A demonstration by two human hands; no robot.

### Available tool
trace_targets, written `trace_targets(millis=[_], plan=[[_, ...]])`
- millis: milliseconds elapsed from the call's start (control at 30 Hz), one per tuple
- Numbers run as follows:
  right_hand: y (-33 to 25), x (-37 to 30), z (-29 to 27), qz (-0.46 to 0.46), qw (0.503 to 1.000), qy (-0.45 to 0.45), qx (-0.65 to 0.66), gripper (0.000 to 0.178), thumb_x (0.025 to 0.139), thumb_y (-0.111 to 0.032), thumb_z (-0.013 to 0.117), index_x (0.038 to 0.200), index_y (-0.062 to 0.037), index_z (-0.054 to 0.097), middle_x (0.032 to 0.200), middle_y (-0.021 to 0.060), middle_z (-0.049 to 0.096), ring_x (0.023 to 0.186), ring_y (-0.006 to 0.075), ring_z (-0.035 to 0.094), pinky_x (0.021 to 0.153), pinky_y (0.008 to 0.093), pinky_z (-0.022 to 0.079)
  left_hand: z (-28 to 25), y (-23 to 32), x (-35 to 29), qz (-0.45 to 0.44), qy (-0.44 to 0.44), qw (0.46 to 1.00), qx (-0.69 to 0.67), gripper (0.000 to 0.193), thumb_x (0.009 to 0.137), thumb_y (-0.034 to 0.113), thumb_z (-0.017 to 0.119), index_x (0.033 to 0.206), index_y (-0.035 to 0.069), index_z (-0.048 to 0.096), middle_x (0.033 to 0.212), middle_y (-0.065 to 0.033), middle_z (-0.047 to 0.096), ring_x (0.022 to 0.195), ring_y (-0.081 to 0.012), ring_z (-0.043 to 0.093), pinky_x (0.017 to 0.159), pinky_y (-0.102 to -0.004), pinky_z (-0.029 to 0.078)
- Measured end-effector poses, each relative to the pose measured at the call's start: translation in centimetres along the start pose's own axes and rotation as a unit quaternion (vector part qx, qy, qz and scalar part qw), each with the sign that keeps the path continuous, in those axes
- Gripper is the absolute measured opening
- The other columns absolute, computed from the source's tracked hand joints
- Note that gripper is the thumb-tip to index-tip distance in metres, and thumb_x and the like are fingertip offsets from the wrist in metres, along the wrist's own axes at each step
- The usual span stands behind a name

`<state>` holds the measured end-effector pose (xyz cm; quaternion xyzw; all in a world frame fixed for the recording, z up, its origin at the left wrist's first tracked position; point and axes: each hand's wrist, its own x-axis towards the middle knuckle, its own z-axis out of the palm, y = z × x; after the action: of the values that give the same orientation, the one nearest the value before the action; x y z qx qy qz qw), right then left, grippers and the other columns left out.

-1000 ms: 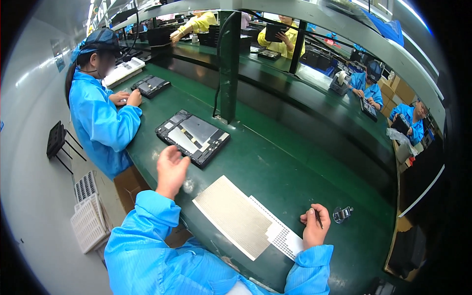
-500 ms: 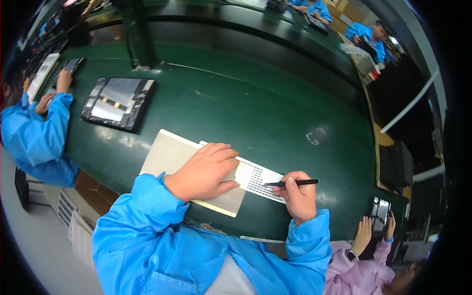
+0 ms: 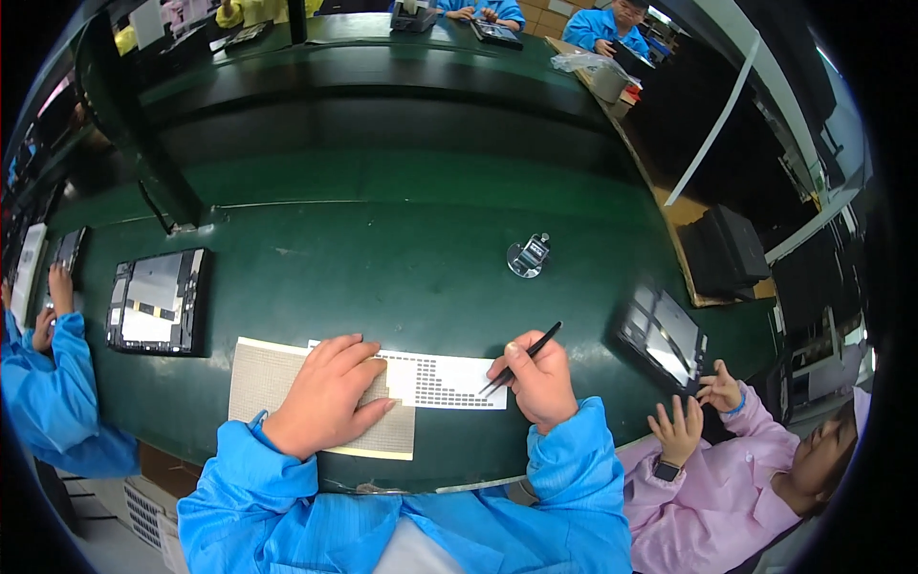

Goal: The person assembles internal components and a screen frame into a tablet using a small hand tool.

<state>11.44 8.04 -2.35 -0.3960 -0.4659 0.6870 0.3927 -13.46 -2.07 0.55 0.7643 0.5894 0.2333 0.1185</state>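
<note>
My right hand [image 3: 543,380] grips a pair of black tweezers [image 3: 545,342] between thumb and fingers. The two tips stand slightly apart over the lower right part of a white label sheet [image 3: 488,371] with rows of small dark labels. My left hand [image 3: 330,397] lies flat, fingers stretched out, across the left end of that sheet and a beige card [image 3: 256,378] under it. A pale yellow strip [image 3: 394,378] shows beside its fingertips. The left palm hides part of both sheets. Whether a label sits at the tweezer tips is too small to tell.
An opened flat black device [image 3: 158,301] lies left on the green table [image 3: 382,249]. Another device [image 3: 662,335] lies right, by the hands [image 3: 681,430] of a person in pink sleeves. A small shiny round thing [image 3: 528,256] stands ahead. A co-worker's blue sleeve [image 3: 62,392] is at left.
My view has turned. The tweezers have shifted from mid-label rows to the sheet's lower right and tilted steeper. At right, the pink-sleeved person's hands have come off a device. My left hand stays on the sheets.
</note>
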Motion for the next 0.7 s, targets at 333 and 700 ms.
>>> trace_targets(millis=[333, 700], plan=[[-1.6, -0.4, -0.4, -0.001, 0.998, -0.019, 0.058, 0.015, 0.091, -0.012, 0.047, 0.101, -0.0012, 0.052, 0.067, 0.0045, 0.056, 0.064, 0.0138, 0.058, 0.057, 0.0261, 0.044, 0.2, 0.2, 0.2, 0.004, -0.019, 1.0, 0.011, 0.04, 0.07, 0.024, 0.07, 0.102, 0.001, 0.059, 0.114, -0.0166, 0.055, 0.111, -0.0365, 0.046, 0.094, -0.0451, 0.036], [-9.0, 0.1, -11.1, -0.207, 0.831, 0.295, -0.423, 0.02, 0.086, -0.009, 0.055, 0.102, 0.0016, 0.059, 0.078, 0.0157, 0.062, 0.072, 0.0232, 0.061, 0.067, 0.0319, 0.047, 0.3, 0.4, -0.1, -0.027, 0.028, 0.999, 0.008, 0.039, 0.07, 0.02, 0.07, 0.101, 0.001, 0.06, 0.113, -0.0168, 0.055, 0.111, -0.0379, 0.046, 0.096, -0.0438, 0.036]])
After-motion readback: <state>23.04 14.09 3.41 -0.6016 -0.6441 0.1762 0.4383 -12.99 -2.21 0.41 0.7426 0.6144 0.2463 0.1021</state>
